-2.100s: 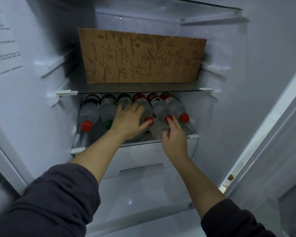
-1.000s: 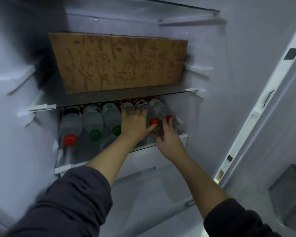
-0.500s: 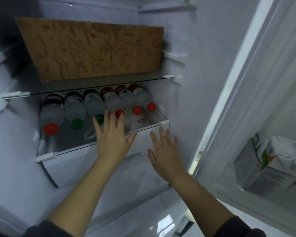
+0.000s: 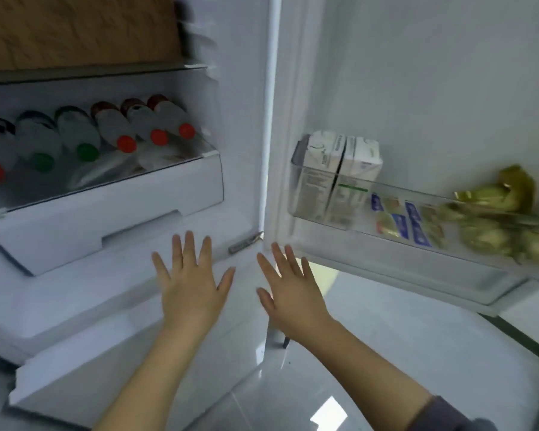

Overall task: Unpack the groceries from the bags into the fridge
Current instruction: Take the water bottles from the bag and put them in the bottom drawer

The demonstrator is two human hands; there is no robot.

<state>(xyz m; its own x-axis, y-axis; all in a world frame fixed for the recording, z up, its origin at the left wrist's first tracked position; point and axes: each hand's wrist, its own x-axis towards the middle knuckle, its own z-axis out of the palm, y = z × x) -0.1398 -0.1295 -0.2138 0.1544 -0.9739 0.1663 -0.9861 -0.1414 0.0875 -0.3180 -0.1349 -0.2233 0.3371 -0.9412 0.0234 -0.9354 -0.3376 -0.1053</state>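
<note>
Several plastic bottles [image 4: 112, 132] with red and green caps lie side by side on the fridge's lower glass shelf [image 4: 106, 185]. A brown cardboard box [image 4: 75, 29] stands on the shelf above them. My left hand [image 4: 190, 284] and my right hand [image 4: 293, 293] hover below the shelf, in front of the white drawer [image 4: 59, 231], fingers spread and holding nothing. No grocery bag is in view.
The open fridge door on the right carries a clear door bin [image 4: 324, 213] with two white cartons [image 4: 339, 169], small blue-labelled packs [image 4: 408, 222] and a gold-wrapped bundle [image 4: 495, 219]. A white tiled floor [image 4: 417, 353] lies below the door.
Both hands have let go of the bottles and pulled back below the shelf, fingers spread. The view has swung right, bringing the door bin into sight.
</note>
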